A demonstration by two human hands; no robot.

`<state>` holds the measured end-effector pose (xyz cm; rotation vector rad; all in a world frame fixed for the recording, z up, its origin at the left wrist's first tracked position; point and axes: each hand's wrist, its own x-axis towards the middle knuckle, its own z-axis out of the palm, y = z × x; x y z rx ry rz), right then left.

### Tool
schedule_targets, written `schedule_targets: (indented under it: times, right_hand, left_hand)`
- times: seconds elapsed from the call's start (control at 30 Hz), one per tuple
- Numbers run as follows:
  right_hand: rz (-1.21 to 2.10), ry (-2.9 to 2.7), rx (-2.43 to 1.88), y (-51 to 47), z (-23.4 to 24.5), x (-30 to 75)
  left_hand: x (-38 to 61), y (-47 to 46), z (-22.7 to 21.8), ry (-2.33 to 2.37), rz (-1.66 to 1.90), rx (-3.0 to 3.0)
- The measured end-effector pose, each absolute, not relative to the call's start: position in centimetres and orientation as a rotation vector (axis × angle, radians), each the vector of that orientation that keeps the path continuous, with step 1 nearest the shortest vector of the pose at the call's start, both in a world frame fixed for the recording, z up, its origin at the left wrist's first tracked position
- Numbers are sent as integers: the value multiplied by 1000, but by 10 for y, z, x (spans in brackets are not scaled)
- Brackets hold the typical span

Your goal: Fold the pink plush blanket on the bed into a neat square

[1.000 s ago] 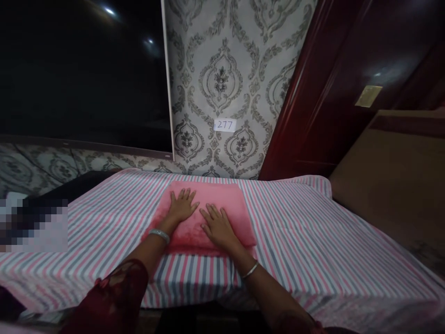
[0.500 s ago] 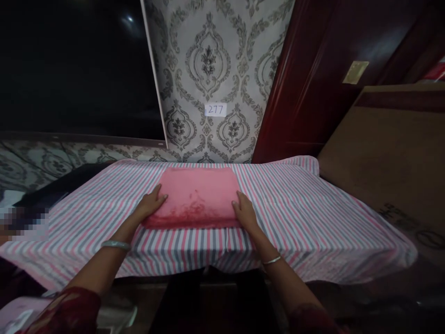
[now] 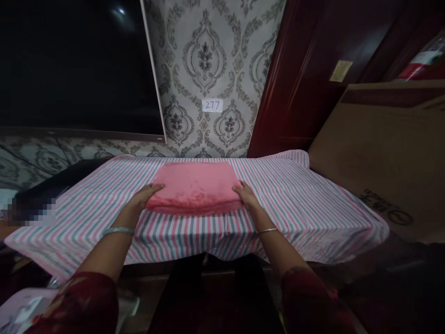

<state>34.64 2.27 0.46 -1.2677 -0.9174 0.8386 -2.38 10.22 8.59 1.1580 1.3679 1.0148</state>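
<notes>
Resting your open L hand [image 3: 142, 198] & open R hand [image 3: 247, 195] against opp. sides of folded pink fleece blanket [image 3: 194, 188] on striped sheet [image 3: 295, 208]

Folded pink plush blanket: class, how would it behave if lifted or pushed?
The folded pink plush blanket is probably floppy, its edges rounded and soft beside the left hand. Its fluffy pile suggests lightness for its bulk. Pushed, it may drag the striped sheet rather than slide.
</notes>
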Motion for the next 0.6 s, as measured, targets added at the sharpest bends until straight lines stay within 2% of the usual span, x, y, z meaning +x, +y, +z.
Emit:
schedule_targets:
  times: [0.1, 0.27, 0.4, 0.53, 0.6]
  right_hand:
    - [848, -823, -1225, 6, 8, 348]
    - [1068, -692, -1256, -26, -9, 339]
    - [1016, -775, -1236, -34, -16, 334]
    - [1019, -867, -1208, -36, -11, 333]
    - [1041, -914, -1179, -37, -6, 332]
  left_hand:
    - [-37, 96, 84, 1273, 1005, 1153]
    - [-54, 77, 55, 1275, 962, 1145]
    - [-53, 67, 49, 1343, 969, 1309]
    - [-43, 48, 61, 1730, 1085, 1890]
    - [-29, 31, 62, 1671, 1092, 2329]
